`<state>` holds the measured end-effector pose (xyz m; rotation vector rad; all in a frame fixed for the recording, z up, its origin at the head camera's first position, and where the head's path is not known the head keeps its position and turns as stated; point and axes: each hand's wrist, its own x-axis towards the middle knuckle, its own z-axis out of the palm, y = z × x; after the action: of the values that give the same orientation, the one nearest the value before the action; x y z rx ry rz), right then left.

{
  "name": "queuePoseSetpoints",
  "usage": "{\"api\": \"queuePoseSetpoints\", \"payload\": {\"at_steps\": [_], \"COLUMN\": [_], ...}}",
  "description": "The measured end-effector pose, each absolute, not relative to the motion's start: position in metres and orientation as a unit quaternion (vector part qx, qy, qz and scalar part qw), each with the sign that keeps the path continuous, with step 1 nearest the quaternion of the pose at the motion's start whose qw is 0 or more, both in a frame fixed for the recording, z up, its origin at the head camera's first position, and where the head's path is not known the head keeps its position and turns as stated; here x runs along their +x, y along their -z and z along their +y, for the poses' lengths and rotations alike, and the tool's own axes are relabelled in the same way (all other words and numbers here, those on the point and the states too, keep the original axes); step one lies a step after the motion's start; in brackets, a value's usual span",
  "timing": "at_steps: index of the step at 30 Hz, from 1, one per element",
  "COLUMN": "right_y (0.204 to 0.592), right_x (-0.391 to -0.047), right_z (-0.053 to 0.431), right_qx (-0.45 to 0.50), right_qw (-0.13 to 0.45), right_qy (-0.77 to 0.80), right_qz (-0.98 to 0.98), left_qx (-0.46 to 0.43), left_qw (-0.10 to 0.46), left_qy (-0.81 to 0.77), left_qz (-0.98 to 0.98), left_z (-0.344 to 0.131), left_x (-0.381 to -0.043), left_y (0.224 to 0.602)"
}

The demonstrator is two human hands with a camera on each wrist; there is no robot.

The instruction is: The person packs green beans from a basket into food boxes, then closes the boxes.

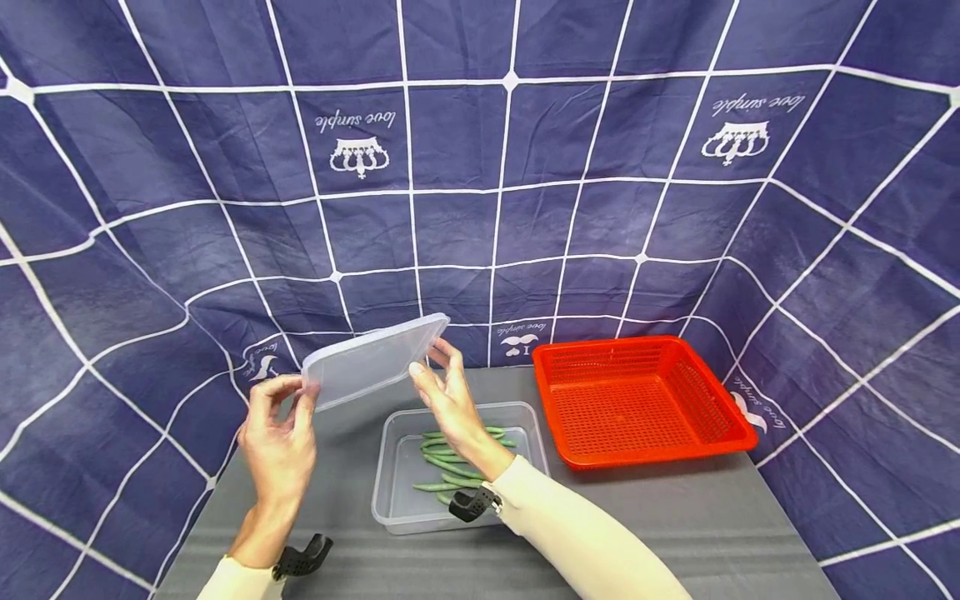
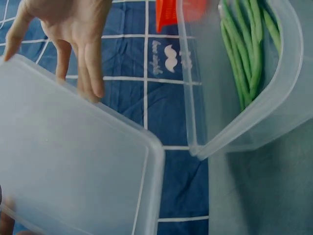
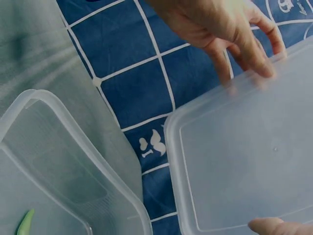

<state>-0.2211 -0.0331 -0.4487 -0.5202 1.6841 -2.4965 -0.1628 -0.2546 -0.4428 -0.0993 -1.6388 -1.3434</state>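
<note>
A translucent plastic lid point(image 1: 375, 367) is held tilted in the air, above and to the left of a clear plastic box point(image 1: 382, 479). My left hand point(image 1: 279, 446) pinches the lid's left end between thumb and fingers. At the opposite end, my right hand point(image 1: 453, 408) grips it, with the thumb on the near edge and fingers behind. Several green beans point(image 1: 438, 461) lie in the open box, partly hidden by my right forearm. In the right wrist view, the lid point(image 3: 244, 147) shows its rounded corner beside the box wall point(image 3: 98, 166).
A red plastic basket point(image 1: 622, 412) with a mesh bottom stands right of the box on the grey tabletop point(image 1: 337, 533). Dark blue cloth point(image 1: 465, 225) with white lines hangs behind and at both sides.
</note>
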Motion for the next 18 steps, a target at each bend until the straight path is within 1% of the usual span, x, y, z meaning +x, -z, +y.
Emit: {"api": "queuePoseSetpoints", "payload": {"at_steps": [6,14,18], "right_y": [0.447,0.451,0.452], "right_x": [-0.217,-0.201,-0.195], "right_z": [-0.013,0.013,0.025], "right_qx": [-0.178,-0.165,-0.129], "right_qw": [0.036,0.046,0.047], "right_qy": [0.841,0.851,0.855], "right_qz": [0.509,0.497,0.5], "left_qx": [-0.091,-0.111,-0.109], "left_qw": [0.479,0.437,0.405], "left_qy": [0.564,0.553,0.533], "left_qz": [-0.667,-0.701,-0.735], "left_z": [-0.246,-0.243,-0.243], "left_x": [-0.165,-0.155,-0.152], "left_y": [0.451,0.466,0.474]}}
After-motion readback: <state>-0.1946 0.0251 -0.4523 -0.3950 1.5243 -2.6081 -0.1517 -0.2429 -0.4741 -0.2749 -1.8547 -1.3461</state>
